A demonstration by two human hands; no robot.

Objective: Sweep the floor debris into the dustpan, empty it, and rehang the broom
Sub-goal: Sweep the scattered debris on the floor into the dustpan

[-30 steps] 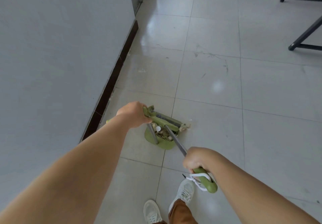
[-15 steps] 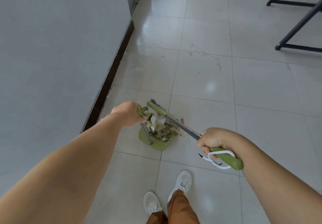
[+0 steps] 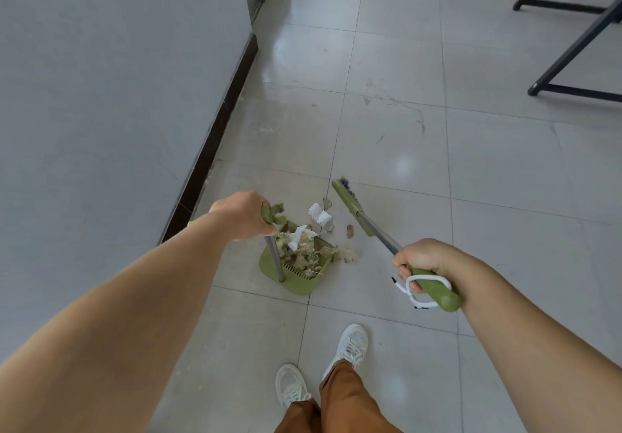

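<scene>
Left hand (image 3: 242,215) is gripping the green top of the dustpan (image 3: 296,276) handle, fingers curled round it; right hand (image 3: 422,261) is wrapping tight round the green grip of the broom (image 3: 350,205), white loop dangling under the fist. Broom head is sitting on the floor just beyond the pan mouth, angled, bristles facing away from the camera.

Pan is resting on the tile (image 3: 387,149) near the wall's dark skirting (image 3: 215,139), mostly full of crumpled translucent wrappers and paper. Stragglers are lying outside the lip: a white folded paper scrap (image 3: 319,215), a small brown chip (image 3: 350,231), a clear wrapper (image 3: 348,254) at the right corner.

For this stroke: I'd be keeping the pan lip flat to the tile, pulling short low strokes toward the mouth, not flicking. The load looks light and springy, so it is likely bouncing out if hit hard. Tile is glossy and smooth, so scraps are sliding easily; the grout line may be catching the chip.

Metal shafts, moulded plastic head and pan, comb teeth along the pan's rear.
</scene>
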